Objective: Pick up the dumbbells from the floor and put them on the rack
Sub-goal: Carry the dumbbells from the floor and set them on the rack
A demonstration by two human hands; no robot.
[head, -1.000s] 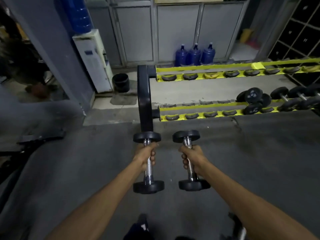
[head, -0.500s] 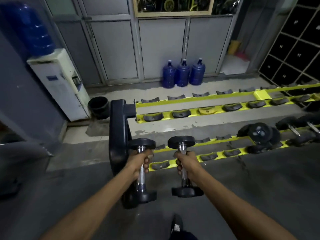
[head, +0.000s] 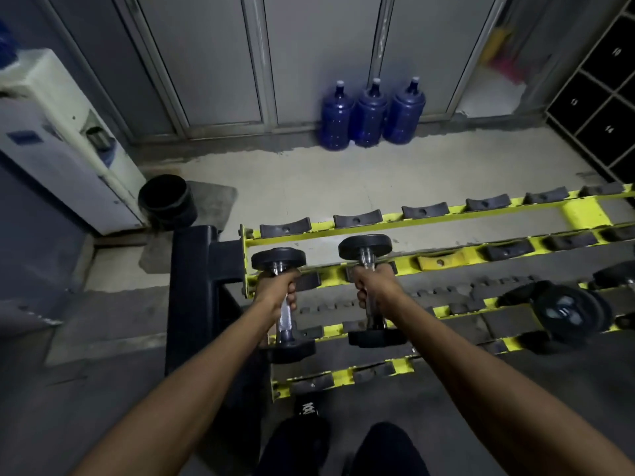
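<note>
While both arms are stretched forward over the yellow dumbbell rack (head: 580,211), a chrome-handled dumbbell (head: 285,314) is clamped in the left hand (head: 276,292) and a second dumbbell (head: 369,290) is gripped in the right hand (head: 376,286) (fingers wrapped tight round each handle). Both weights are held above the rack's near-left cradles, beside its black end post (head: 192,297). Heavier dumbbells (head: 567,309) are seated on a lower tier at right

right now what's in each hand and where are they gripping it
Each hand holds one dumbbell by its chrome handle, between the black ends: the left hand grips the left dumbbell, the right hand the right dumbbell.
</note>
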